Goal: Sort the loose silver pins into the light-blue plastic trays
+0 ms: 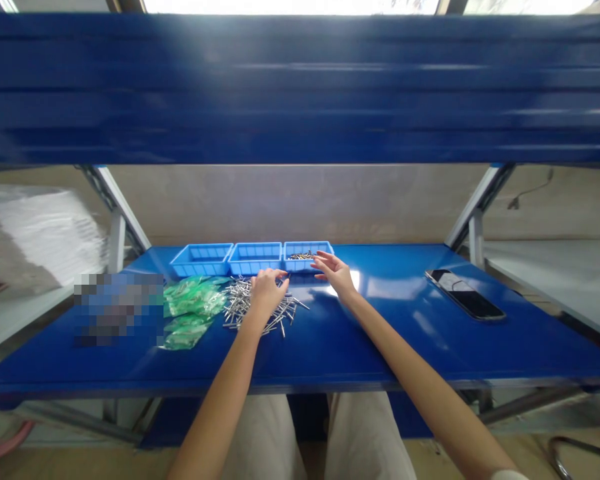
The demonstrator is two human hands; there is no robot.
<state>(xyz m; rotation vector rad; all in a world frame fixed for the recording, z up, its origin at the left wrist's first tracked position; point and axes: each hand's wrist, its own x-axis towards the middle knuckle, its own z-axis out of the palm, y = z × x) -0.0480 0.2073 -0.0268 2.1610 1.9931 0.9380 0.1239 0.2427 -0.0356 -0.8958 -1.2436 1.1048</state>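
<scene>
My left hand (267, 291) is over a pile of thin silver metal pins (240, 303) that look like blind rivets. Its fingers are bent towards the thumb, and a small dark bit shows at the fingertips, too small to name. To the right, my right hand (335, 273) is held at the front of the right blue bin (307, 265), fingers spread and nothing visible in them. Small brownish and silver metal pieces (301, 256) lie inside that bin. Beside it, in a row, stand the middle blue bin (255, 267) and the left blue bin (200, 270).
Green plastic bags (193, 300) lie left of the pile, next to a blurred-out patch. A phone (465, 295) rests on the right of the blue table (330, 360). A blue shelf (300, 93) crosses above, held by slanted metal supports.
</scene>
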